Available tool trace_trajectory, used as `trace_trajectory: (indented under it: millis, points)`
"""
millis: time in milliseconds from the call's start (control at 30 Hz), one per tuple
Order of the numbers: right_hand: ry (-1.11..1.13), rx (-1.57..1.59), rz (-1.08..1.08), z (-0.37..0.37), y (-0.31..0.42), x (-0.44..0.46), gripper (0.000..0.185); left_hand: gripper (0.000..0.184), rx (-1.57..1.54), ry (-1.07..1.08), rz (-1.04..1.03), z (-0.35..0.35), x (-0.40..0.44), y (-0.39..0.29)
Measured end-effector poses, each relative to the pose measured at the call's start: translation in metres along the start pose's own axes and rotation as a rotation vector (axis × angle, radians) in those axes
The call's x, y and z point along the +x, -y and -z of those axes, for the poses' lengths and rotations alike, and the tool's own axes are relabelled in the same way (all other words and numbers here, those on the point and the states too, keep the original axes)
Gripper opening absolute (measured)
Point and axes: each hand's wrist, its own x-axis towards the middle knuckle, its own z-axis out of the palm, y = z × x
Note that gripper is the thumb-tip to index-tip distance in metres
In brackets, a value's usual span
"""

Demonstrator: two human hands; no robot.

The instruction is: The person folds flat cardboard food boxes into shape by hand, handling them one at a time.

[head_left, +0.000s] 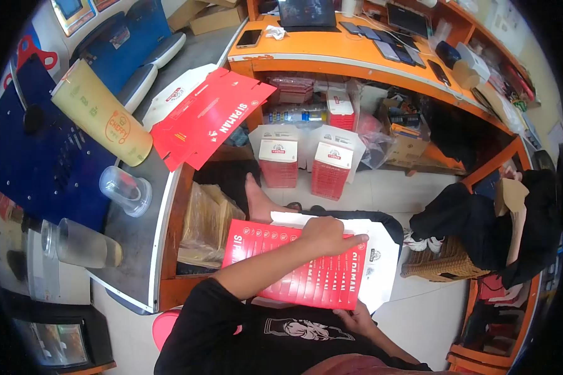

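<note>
A fanned stack of flat red and white printed cartons (306, 281), marked "SI PAMAN", lies across my lap. My left hand (324, 236) reaches over the stack and grips its far edge, thumb stretched along the top and the other fingers partly hidden. At the near edge, my right hand (358, 320) holds the lower corner of the cartons, its fingers partly under them. White carton flaps (381, 265) stick out on the right side. More flat red cartons (209, 119) rest on the grey counter to the left.
Two bundles of folded red and white cartons (278, 164) stand on the floor ahead. The grey counter (145, 250) carries a tall drink cup (103, 115), a clear plastic cup (126, 190) and a bottle (84, 244). Several phones lie on the orange desk (306, 47). Another person (463, 215) sits at right.
</note>
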Motion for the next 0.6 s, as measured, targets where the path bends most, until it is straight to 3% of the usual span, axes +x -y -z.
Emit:
trace_trajectory:
  millis: [33,133,167,200,233,267,367,433,500,600]
  points:
    - [0.029,-0.004,0.014,0.006,0.009,0.002,0.034,0.089,0.013,0.01,0.01,0.001,0.002,0.002]
    - [0.01,0.085,0.159,0.032,-0.002,0.011,0.04,0.082,-0.108,-0.222,-0.074,0.012,-0.003,0.017]
    - [-0.015,0.135,0.221,0.038,-0.009,0.014,0.045,0.072,-0.156,-0.477,-0.149,0.013,0.002,0.032]
    - [-0.166,0.194,0.291,0.042,0.0,0.021,0.057,0.065,-0.076,-0.597,-0.109,0.044,-0.013,0.029]
    - [-0.272,0.044,0.229,0.052,0.016,0.028,0.06,0.058,0.003,-0.713,-0.068,0.08,-0.027,0.028]
    - [-0.397,-0.007,0.203,0.058,0.032,0.041,0.053,0.05,0.031,-0.996,-0.149,0.099,-0.027,0.04]
    - [-0.525,-0.116,0.215,0.069,0.02,0.082,0.033,0.042,0.538,-1.409,0.067,0.152,-0.026,0.089]
    - [-0.536,-0.15,0.188,0.071,-0.015,0.1,0.016,0.039,0.595,-1.294,0.279,0.172,-0.039,0.111]
    - [-0.522,-0.25,0.254,0.069,-0.011,0.101,0.013,0.037,0.336,-0.849,0.475,0.188,-0.05,0.126]
    - [-0.551,-0.26,0.345,0.068,-0.012,0.106,0.007,0.032,0.172,-0.845,0.508,0.196,-0.057,0.131]
